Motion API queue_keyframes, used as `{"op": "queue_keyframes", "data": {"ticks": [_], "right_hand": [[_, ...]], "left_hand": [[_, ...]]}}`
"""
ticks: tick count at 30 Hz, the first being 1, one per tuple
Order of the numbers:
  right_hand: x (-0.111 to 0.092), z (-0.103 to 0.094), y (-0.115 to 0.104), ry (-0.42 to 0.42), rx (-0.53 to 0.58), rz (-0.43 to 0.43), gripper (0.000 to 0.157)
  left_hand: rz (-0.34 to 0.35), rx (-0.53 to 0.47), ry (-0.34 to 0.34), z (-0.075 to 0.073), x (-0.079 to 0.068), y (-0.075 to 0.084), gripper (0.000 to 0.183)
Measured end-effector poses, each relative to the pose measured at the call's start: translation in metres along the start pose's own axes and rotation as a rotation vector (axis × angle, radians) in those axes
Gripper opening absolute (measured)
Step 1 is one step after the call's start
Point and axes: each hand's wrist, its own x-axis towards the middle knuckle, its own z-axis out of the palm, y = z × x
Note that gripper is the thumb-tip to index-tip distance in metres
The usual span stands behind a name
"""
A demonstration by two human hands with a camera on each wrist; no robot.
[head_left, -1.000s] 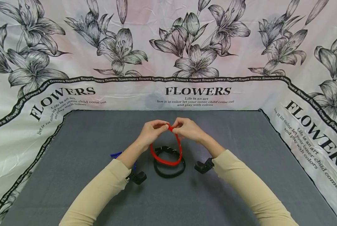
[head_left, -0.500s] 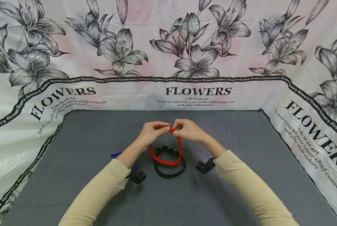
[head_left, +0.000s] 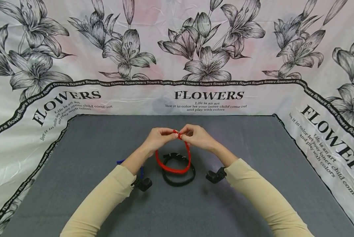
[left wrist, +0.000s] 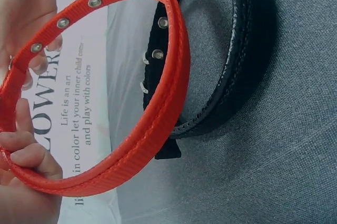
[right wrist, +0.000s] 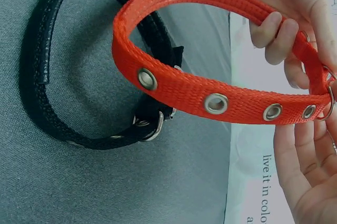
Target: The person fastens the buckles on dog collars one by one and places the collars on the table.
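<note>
A red dog collar [head_left: 174,170] with metal eyelets hangs as a loop between both hands, above the grey cloth. My left hand [head_left: 158,140] pinches one side near the top, its fingers curled round the band in the left wrist view. Across from it, my right hand [head_left: 199,136] pinches the collar at its metal buckle [right wrist: 330,103], which lies at the edge of the right wrist view. The fingertips of the two hands nearly meet, partly hiding the buckle end. Below, a buckled black collar [head_left: 179,183] lies on the cloth.
A blue item [head_left: 120,162] lies on the cloth, mostly hidden behind the left forearm. Behind the grey cloth [head_left: 242,204] stands a white flower-printed backdrop [head_left: 153,98], which also runs along both sides. Each wrist carries a black camera [head_left: 216,175].
The hands stay nearly in place, still on the red collar. A small red strap end now shows at the left fingertips, and the band between the hands has shifted slightly.
</note>
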Motion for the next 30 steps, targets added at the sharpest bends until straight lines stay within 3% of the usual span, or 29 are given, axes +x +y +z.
{"op": "queue_keyframes", "data": {"ticks": [17, 24, 30], "right_hand": [[0.0038, 0.0029, 0.0021, -0.003, 0.004, 0.008, 0.025], [0.0026, 0.0031, 0.0033, 0.0, 0.025, 0.007, 0.024], [0.0006, 0.0014, 0.0002, -0.015, 0.045, 0.017, 0.025]], "left_hand": [[0.066, -0.084, 0.103, 0.0, -0.0012, 0.0007, 0.025], [0.089, -0.196, 0.118, 0.0, -0.0008, 0.0016, 0.032], [0.108, -0.229, 0.121, 0.0023, -0.0011, 0.0008, 0.025]]}}
